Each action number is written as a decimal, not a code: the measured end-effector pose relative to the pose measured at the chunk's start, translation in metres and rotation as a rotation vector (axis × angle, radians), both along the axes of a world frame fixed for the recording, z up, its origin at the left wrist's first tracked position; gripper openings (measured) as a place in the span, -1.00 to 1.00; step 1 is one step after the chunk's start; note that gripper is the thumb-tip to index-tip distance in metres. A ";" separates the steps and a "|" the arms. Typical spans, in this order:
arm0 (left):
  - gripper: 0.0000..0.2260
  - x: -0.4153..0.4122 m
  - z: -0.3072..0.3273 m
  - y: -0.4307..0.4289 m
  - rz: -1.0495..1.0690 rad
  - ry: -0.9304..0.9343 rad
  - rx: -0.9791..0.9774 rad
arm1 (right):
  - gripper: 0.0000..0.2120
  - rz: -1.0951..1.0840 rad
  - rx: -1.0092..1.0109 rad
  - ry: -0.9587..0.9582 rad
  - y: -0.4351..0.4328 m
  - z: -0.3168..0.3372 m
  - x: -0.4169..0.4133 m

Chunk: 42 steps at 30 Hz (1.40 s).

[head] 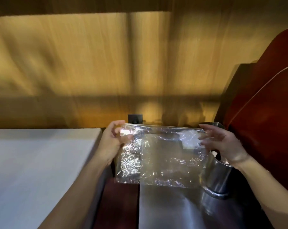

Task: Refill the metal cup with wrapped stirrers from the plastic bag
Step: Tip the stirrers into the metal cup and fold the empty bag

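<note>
A clear crinkled plastic bag [161, 156] hangs in the air in front of me, held by its top edge. My left hand [112, 141] pinches the bag's upper left corner. My right hand [222, 144] is at the upper right corner with fingers spread; whether it grips the bag is blurred. A shiny metal cup [220, 177] stands below my right hand, partly hidden behind the bag and my wrist. The bag's contents are too blurred to make out.
A white-covered surface [32, 162] fills the lower left. A dark wooden top [120, 204] with a glossy patch lies below the bag. A red-brown padded headboard [264, 104] rises at right. A dark wall socket [135, 119] sits on the wood-panelled wall [90, 63].
</note>
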<state>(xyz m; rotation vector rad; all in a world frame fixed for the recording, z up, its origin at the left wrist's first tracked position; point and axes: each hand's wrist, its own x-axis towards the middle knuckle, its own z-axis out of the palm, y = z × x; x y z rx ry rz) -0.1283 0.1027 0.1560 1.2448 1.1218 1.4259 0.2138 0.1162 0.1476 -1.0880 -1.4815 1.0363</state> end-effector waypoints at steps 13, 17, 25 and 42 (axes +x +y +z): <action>-0.66 0.052 0.077 -0.013 -0.356 0.650 0.486 | -0.65 0.398 0.009 -0.520 -0.010 0.044 -0.059; -0.60 0.051 0.080 -0.010 -0.332 0.610 0.438 | -0.94 0.401 0.057 -0.354 -0.011 0.046 -0.063; -0.30 -0.001 0.039 0.008 -0.709 -0.127 -0.120 | -0.91 0.277 0.034 0.137 -0.008 0.039 -0.037; -0.69 0.065 -0.014 -0.012 -0.186 0.009 -0.156 | -0.80 0.122 -0.149 0.205 0.004 -0.012 -0.015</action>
